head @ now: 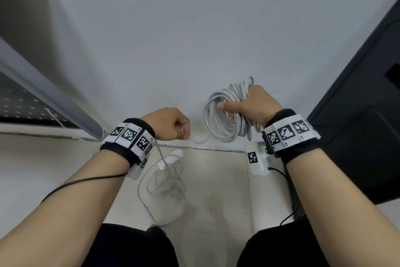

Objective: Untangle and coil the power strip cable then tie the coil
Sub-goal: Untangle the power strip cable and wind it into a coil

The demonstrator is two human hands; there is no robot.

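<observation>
My right hand [249,104] grips a coil of white cable [218,124] with several loops, held up in front of the wall. A free run of the same cable [200,140] sags from the coil's bottom to my left hand [171,124], which pinches it with closed fingers. From my left hand the cable drops to the floor, where the white power strip [172,157] lies among loose tangled loops [164,189] between my knees.
A white wall [194,39] fills the view ahead, meeting the tiled floor [216,191]. A dark cabinet [357,137] stands at the right and a grey frame [43,85] at the left. Thin black wires run from both marker-covered wristbands.
</observation>
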